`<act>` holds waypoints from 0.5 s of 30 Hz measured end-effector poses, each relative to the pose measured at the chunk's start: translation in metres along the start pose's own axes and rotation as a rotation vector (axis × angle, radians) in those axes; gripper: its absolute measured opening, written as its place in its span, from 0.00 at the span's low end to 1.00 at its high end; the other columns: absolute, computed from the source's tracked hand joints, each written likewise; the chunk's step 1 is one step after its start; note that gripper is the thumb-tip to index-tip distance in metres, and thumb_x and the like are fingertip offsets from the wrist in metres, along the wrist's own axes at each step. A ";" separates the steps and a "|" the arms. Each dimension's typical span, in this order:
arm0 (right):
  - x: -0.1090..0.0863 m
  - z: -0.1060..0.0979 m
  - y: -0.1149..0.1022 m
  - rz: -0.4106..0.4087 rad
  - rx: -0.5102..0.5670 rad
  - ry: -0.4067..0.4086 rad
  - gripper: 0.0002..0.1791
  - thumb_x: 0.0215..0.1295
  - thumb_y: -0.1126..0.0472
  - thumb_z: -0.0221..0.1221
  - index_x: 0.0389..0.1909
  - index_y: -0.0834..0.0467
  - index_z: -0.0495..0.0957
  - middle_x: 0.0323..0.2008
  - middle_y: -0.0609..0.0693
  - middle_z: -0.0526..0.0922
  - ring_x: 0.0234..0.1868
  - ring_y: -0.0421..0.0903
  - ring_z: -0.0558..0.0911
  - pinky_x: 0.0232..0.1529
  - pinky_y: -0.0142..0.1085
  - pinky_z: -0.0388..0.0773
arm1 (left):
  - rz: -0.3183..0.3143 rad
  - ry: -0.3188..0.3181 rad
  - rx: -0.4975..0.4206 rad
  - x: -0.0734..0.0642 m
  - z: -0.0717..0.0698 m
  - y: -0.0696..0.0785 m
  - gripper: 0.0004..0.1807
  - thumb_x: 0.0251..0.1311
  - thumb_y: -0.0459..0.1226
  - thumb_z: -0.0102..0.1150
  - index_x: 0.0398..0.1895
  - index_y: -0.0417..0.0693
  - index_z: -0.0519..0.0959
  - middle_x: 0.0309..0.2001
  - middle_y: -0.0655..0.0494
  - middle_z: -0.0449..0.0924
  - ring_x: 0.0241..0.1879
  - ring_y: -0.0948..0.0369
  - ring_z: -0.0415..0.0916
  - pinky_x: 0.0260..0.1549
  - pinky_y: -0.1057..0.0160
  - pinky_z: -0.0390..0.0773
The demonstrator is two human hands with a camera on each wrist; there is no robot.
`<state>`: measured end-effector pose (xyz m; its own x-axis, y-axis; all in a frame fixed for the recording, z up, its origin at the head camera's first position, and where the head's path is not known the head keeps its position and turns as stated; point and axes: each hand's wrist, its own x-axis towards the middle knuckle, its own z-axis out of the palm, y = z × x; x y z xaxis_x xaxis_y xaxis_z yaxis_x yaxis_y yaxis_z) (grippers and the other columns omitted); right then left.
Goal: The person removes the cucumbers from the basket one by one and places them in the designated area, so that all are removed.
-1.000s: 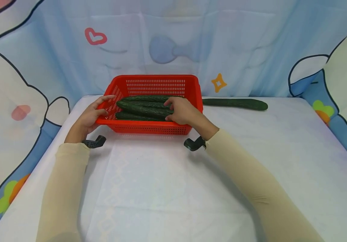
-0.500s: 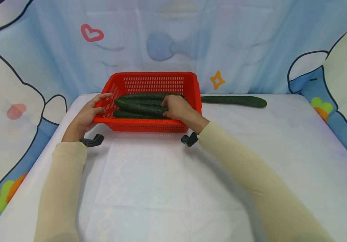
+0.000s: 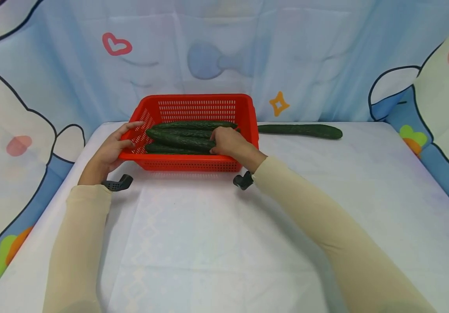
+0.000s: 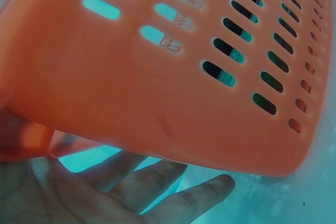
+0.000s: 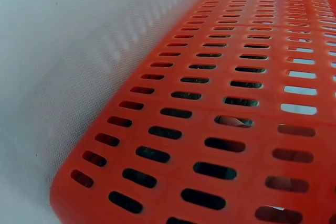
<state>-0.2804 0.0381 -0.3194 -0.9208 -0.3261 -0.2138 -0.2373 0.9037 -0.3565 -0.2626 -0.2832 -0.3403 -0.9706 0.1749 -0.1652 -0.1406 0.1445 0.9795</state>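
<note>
A red plastic basket [image 3: 185,163] with slotted walls stands at the back of the table, with several dark green cucumbers [image 3: 181,140] lying lengthwise inside. My left hand [image 3: 111,150] holds the basket's left rim; in the left wrist view its fingers [image 4: 178,198] stretch along the outside, under the edge. Reaching over the front right rim, my right hand [image 3: 232,143] grips the right end of the front cucumbers, its fingertips partly hidden among them. The right wrist view shows the basket wall [image 5: 173,98] close up, with bits of the hand and dark cucumbers through the slots.
Another cucumber [image 3: 303,131] lies on the white tablecloth [image 3: 193,234], to the right of the basket near the back edge. A blue printed curtain [image 3: 224,52] hangs right behind the basket. Cartoon-printed cloth flanks the table on both sides.
My right hand has shifted slightly left and its fingers have drawn in around the cucumber ends. The left hand stays at the basket rim. The head view has moved a little.
</note>
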 end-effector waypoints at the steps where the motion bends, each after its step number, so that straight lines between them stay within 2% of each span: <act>1: 0.000 0.000 0.000 -0.001 -0.001 -0.002 0.27 0.66 0.56 0.62 0.65 0.58 0.72 0.61 0.54 0.79 0.58 0.49 0.80 0.63 0.45 0.75 | -0.001 0.003 0.000 0.000 0.000 0.000 0.33 0.69 0.27 0.40 0.72 0.69 0.61 0.75 0.50 0.48 0.65 0.50 0.57 0.39 0.69 0.84; 8: -0.001 -0.001 -0.001 -0.021 -0.011 0.004 0.26 0.67 0.56 0.60 0.65 0.59 0.72 0.63 0.55 0.77 0.59 0.50 0.79 0.64 0.45 0.75 | -0.005 0.003 -0.005 0.000 0.000 -0.001 0.33 0.70 0.27 0.39 0.72 0.69 0.61 0.76 0.50 0.47 0.66 0.50 0.57 0.38 0.69 0.84; 15: -0.003 -0.002 0.000 -0.053 -0.005 0.048 0.25 0.69 0.56 0.58 0.66 0.58 0.70 0.63 0.55 0.76 0.57 0.50 0.78 0.63 0.45 0.75 | -0.011 0.004 -0.015 0.000 0.000 0.000 0.33 0.69 0.28 0.41 0.72 0.70 0.61 0.76 0.50 0.47 0.66 0.50 0.57 0.39 0.69 0.84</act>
<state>-0.2781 0.0391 -0.3173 -0.9206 -0.3603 -0.1507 -0.2880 0.8869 -0.3612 -0.2621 -0.2835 -0.3403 -0.9697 0.1696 -0.1759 -0.1546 0.1318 0.9791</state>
